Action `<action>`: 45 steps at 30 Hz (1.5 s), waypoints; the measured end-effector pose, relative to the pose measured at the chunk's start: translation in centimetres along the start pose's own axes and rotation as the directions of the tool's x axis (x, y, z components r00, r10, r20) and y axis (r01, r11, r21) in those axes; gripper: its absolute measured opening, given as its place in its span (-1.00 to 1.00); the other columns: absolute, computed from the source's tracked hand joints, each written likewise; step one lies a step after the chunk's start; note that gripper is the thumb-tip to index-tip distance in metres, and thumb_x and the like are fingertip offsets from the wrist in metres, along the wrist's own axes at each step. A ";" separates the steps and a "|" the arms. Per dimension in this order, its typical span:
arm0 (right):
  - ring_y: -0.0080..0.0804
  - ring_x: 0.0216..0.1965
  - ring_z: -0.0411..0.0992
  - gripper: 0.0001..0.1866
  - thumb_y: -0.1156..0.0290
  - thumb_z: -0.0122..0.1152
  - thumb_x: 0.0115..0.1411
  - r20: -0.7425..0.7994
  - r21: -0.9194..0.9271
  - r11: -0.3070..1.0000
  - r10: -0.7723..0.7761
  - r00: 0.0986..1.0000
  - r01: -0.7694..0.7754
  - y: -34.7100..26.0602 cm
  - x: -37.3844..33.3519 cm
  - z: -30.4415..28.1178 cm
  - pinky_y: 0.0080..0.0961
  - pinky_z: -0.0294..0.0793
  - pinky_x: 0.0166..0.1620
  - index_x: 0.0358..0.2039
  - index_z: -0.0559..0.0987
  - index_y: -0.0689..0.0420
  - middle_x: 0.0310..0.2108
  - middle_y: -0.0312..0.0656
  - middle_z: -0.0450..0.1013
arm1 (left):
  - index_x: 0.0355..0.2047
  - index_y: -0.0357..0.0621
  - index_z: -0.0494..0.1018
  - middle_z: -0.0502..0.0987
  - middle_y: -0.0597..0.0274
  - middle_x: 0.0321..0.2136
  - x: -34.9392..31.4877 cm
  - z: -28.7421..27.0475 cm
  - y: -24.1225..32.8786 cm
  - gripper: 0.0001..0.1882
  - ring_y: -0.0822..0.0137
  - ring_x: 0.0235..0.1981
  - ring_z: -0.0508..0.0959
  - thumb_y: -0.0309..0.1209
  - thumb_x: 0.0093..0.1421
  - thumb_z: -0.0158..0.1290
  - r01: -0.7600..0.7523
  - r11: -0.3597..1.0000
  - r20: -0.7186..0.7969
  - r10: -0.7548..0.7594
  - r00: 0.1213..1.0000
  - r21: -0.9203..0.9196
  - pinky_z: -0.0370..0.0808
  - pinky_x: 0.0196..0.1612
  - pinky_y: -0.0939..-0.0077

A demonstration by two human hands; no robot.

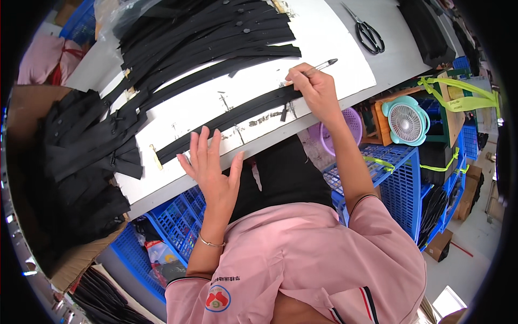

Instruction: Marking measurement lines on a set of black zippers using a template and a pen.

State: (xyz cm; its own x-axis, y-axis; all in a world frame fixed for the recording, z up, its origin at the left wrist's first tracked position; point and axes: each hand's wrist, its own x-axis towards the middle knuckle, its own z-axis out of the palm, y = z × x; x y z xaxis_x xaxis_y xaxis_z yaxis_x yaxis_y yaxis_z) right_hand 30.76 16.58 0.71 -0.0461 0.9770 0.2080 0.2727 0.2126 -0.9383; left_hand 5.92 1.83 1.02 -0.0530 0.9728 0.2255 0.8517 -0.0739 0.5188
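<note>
A long black zipper strip (237, 114) lies slantwise along the front part of a white board (334, 32), with a small pull dangling near its right end. The fingertips of my left hand (209, 164) rest on the strip's near edge towards its left end, fingers spread and nothing gripped. At the strip's right end, my right hand (314, 89) is closed around a pen (329, 63) with a clear barrel and dark end. Its tip is hidden by my fingers. Dark marks (265, 119) show on the board beside the strip.
Many black strips (205, 38) lie at the back of the board. More black strips (91, 140) heap over a cardboard box (89, 256) on the left. Black-handled scissors (369, 36) sit at the far right. Below the table edge are a teal fan (406, 120) and blue crates (396, 183).
</note>
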 end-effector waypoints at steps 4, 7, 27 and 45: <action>-0.73 -0.55 0.26 -0.77 0.34 0.23 0.39 0.011 0.023 1.000 0.000 1.000 0.000 0.3 0.0 0.1 -0.66 0.26 -0.48 -0.29 0.67 0.26 -0.59 -0.38 0.44 | 0.21 -0.15 0.47 0.39 0.05 0.30 2.6 1.4 2.8 -0.36 -0.03 0.42 0.24 -0.26 0.13 0.36 -0.113 0.981 -0.052 0.106 0.993 -0.157 -0.21 0.47 -0.21; -0.71 -0.54 0.27 -0.78 0.35 0.23 0.39 0.027 0.008 1.000 -0.023 0.999 0.023 -0.3 -0.1 0.3 -0.63 0.29 -0.47 -0.29 0.67 0.26 -0.56 -0.36 0.48 | 0.11 -0.14 0.52 0.43 0.07 0.24 5.7 4.0 5.8 -0.46 -0.01 0.37 0.29 -0.28 0.13 0.35 -0.177 0.961 -0.079 0.163 0.983 -0.214 -0.11 0.45 -0.19; -0.54 -0.48 0.50 -0.78 0.42 0.25 0.35 0.047 -0.165 0.976 -0.135 0.990 0.141 0.2 -0.1 0.4 -0.56 0.46 -0.37 -0.32 0.64 0.36 -0.40 -0.22 0.61 | -0.17 -0.16 0.59 0.54 0.13 0.09 8.7 7.4 7.0 -0.77 0.08 0.26 0.41 -0.41 0.15 0.24 -0.154 0.957 -0.072 0.141 0.987 -0.245 -0.06 0.47 -0.09; -0.29 -0.51 0.55 -0.82 0.40 0.22 0.19 0.162 -0.179 0.966 -0.158 0.974 0.186 0.2 -0.6 -0.6 -0.36 0.50 -0.38 -0.47 0.64 0.24 -0.54 -0.12 0.56 | -0.13 -0.14 0.57 0.53 0.08 0.10 8.7 7.2 6.7 -0.73 0.01 0.25 0.41 -0.45 0.14 0.23 -0.172 0.942 -0.102 0.148 0.984 -0.288 0.01 0.44 -0.21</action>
State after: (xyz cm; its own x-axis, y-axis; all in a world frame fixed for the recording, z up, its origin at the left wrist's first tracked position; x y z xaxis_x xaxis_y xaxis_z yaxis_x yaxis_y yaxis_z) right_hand 31.42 16.04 0.59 -0.2440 0.9204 0.3056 0.4266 0.3849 -0.8185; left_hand 14.96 11.35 0.53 0.0205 0.9235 0.3831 0.6617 -0.2998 0.6872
